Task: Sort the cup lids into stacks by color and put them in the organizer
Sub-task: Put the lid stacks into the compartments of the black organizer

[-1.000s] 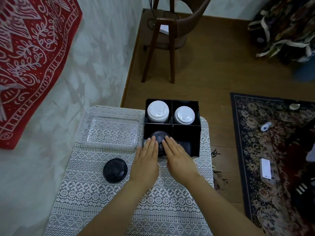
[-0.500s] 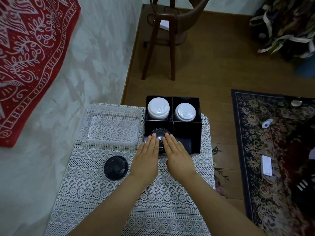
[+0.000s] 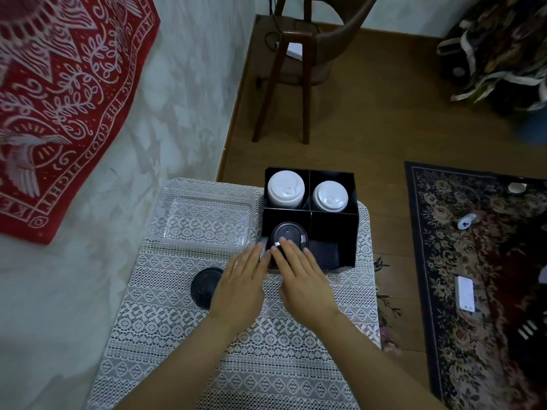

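A black four-compartment organizer [image 3: 334, 226] stands at the table's far edge. Its two back compartments each hold a stack of white lids [image 3: 286, 189] [image 3: 330, 196]. A stack of black lids [image 3: 288, 233] fills the front left compartment. My right hand [image 3: 302, 276] lies flat with straight fingers, its fingertips touching the near edge of the top black lid. My left hand [image 3: 242, 279] is flat beside it, its blurred fingertips at the stack's left side. One loose black lid [image 3: 202, 287] lies on the tablecloth, partly covered by my left hand.
A clear plastic tray [image 3: 204, 221] sits left of the organizer on the lace tablecloth [image 3: 266, 350]. A wall with a red hanging runs along the left. A wooden chair [image 3: 296, 69] stands beyond the table, and a patterned rug [image 3: 473, 261] lies to the right.
My left hand has slid slightly left and now overlaps the loose black lid. My right hand stays with its fingertips on the black stack.
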